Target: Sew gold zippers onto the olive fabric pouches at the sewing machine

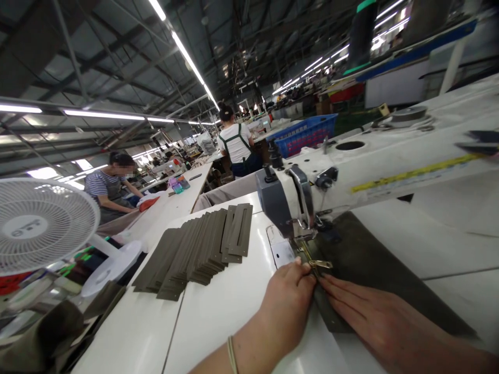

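A dark olive fabric piece [374, 265] lies on the white sewing table under the needle area of a sewing machine [286, 200]. A zipper with a brass-coloured pull [322, 264] runs along its left part, just in front of the presser foot. My left hand [286, 301] has its fingers curled together on the fabric's edge beside the zipper; its fingertips are partly hidden. My right hand [374, 317] lies flat on the fabric to the right of the pull, fingers stretched out and close together.
Left of the machine lies a fanned stack of olive fabric pieces [202, 249], several with slots. A white fan [47, 226] stands at the far left. Behind the machine is a blue crate [306, 135]. Two co-workers [236, 140] [113, 184] are at tables beyond.
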`<state>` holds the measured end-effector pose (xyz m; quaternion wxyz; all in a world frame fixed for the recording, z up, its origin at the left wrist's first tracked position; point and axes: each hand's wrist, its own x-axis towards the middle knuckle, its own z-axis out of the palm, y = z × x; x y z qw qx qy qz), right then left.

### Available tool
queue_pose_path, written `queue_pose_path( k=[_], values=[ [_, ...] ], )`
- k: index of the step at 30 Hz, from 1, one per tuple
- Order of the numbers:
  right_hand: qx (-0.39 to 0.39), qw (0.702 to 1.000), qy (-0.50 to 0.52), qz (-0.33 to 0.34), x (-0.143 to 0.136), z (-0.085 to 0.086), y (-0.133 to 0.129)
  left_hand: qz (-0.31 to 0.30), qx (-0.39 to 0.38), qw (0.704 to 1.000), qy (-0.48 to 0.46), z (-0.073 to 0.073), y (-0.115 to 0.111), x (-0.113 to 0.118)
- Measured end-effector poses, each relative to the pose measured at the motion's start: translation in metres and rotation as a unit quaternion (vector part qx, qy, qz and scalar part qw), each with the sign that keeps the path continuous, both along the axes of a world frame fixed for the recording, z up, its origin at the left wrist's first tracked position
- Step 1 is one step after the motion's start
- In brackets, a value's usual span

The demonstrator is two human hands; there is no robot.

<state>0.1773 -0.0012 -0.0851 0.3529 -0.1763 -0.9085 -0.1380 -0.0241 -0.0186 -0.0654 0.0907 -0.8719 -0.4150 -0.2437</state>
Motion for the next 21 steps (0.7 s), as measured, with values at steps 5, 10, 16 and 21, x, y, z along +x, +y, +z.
queue_pose_path(
  k=[5, 10, 16, 21],
  values=[
    [0.014, 1.0, -0.006, 0.006, -0.004, -0.005, 0.013, 0.004, -0.002, 1.0, -0.013, 0.0, 0.013, 0.0],
    [0.05, 0.999, 0.006, -0.001, -0.006, 0.001, 0.017, 0.023, -0.012, 0.999, -0.025, -0.002, 0.017, 0.0],
    [0.054, 0.999, -0.006, 0.003, -0.003, 0.0, 0.017, 0.024, -0.034, 0.999, -0.023, -0.006, 0.018, -0.001],
    [0.044, 0.999, 0.022, 0.01, -0.001, -0.002, 0.018, 0.044, -0.066, 0.997, -0.003, -0.006, 0.02, -0.001]
  ],
)
